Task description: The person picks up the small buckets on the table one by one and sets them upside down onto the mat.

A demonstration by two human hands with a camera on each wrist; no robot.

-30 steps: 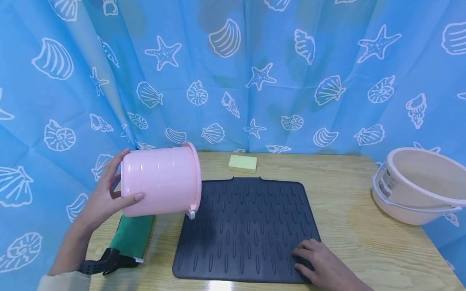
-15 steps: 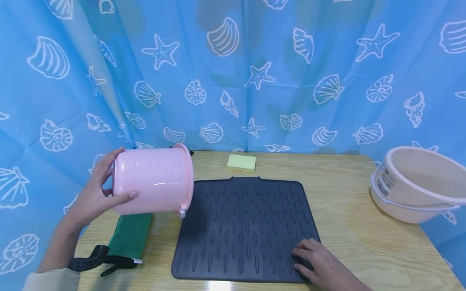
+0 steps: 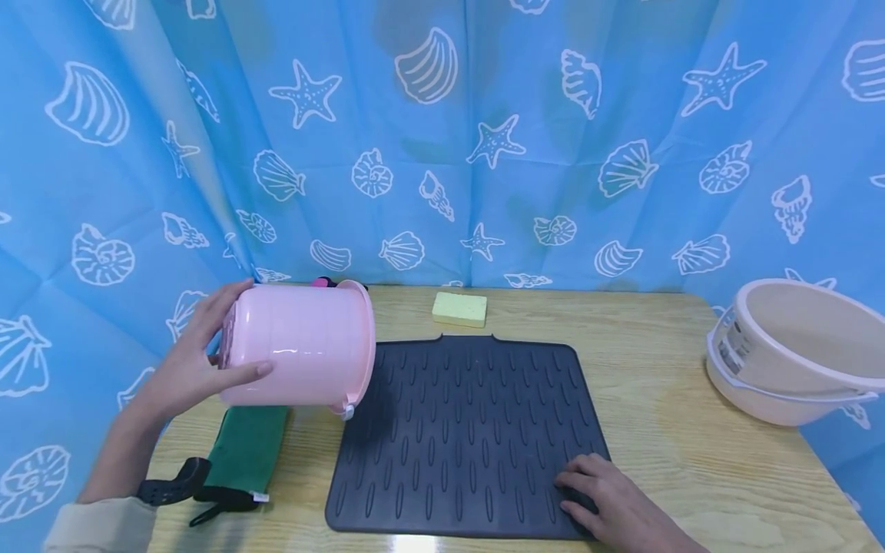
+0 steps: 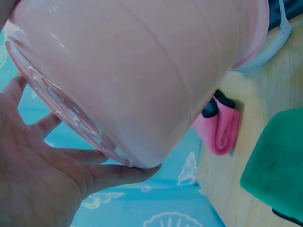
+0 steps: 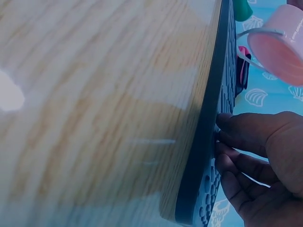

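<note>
In the head view, my left hand grips a pink bucket around its base, thumb along the near side. The bucket lies on its side in the air, its mouth facing right over the left edge of a black ridged mat. From the left wrist view, the fingers spread across the bucket's underside and the thumb presses at the base rim. My right hand rests on the mat's front right corner with relaxed, bent fingers. The right wrist view has its fingertips at the mat's edge.
A folded green cloth with black trim lies below the bucket. Behind it is a folded pink cloth. A yellow sponge sits beyond the mat. To the right stands a beige bucket. A blue shell-print curtain hangs behind.
My left hand has shifted the pink bucket slightly left and then back a little right, turning it so that more of its base shows. The right hand stays in place.
</note>
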